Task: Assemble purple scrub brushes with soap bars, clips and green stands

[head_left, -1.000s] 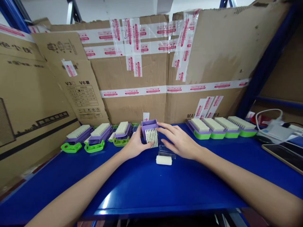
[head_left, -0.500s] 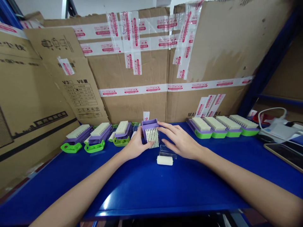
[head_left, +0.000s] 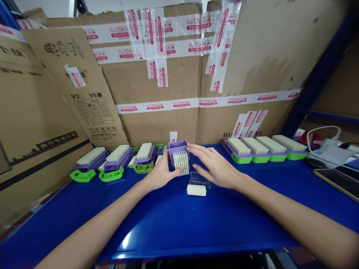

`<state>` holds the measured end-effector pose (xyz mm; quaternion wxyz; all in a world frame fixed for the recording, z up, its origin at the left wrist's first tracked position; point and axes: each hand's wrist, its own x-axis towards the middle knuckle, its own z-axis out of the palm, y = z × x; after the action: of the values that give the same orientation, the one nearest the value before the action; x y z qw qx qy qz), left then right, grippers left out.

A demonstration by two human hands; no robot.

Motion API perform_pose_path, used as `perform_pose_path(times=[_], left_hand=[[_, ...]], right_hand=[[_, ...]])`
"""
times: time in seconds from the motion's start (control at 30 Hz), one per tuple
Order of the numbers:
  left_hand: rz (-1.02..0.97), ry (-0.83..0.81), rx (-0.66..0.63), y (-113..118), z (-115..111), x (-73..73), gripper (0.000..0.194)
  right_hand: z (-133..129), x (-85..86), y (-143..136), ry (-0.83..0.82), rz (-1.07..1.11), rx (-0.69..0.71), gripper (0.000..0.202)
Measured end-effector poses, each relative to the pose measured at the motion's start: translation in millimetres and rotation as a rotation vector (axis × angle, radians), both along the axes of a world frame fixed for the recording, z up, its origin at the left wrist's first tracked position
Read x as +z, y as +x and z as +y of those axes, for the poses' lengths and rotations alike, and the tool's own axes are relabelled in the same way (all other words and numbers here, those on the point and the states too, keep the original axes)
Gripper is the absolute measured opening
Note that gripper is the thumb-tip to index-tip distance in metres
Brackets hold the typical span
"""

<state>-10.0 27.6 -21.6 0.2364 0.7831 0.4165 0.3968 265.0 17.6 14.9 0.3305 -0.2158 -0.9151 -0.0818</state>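
My left hand [head_left: 160, 174] grips a purple brush head [head_left: 177, 146], thumb across its cream bristles [head_left: 181, 163]. The brush is tilted up so the bristles face me. On its right side, my right hand [head_left: 217, 164] has its fingers stretched out and apart, the fingertips at the purple edge; whether they press on it I cannot tell. Below that hand a clear plastic piece [head_left: 199, 180] lies on the blue table [head_left: 179, 224]. Just in front of it lies a white roller [head_left: 196, 190].
Left stand several purple brushes [head_left: 91, 156] with loose green end pieces [head_left: 83, 176]. Several brushes with green bases [head_left: 259, 158] line up at the right. A phone [head_left: 338, 182] and a white cable [head_left: 322, 129] lie far right. Cardboard [head_left: 157, 125] walls the back.
The view has shifted very slightly. Both hands keep nearly the same place, and my left hand still holds the brush head.
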Motion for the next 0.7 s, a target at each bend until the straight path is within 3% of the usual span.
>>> perform_pose_path(times=[0.27, 0.43, 0.7], left_hand=[[-0.057, -0.02, -0.045, 0.9, 1.2, -3.6, 0.07], [-0.109, 0.034, -0.016, 0.8, 3.9, -3.1, 0.076], [-0.123, 0.119, 0.086, 3.0, 1.5, 5.0, 0.063]], right_hand=[[0.5, 1.5, 0.6, -0.009, -0.001, -0.005, 0.062], [-1.6, 3.8, 2.2, -0.004, 0.032, -0.032, 0.05], [1.3, 2.8, 3.1, 0.016, -0.079, -0.051, 0.031]])
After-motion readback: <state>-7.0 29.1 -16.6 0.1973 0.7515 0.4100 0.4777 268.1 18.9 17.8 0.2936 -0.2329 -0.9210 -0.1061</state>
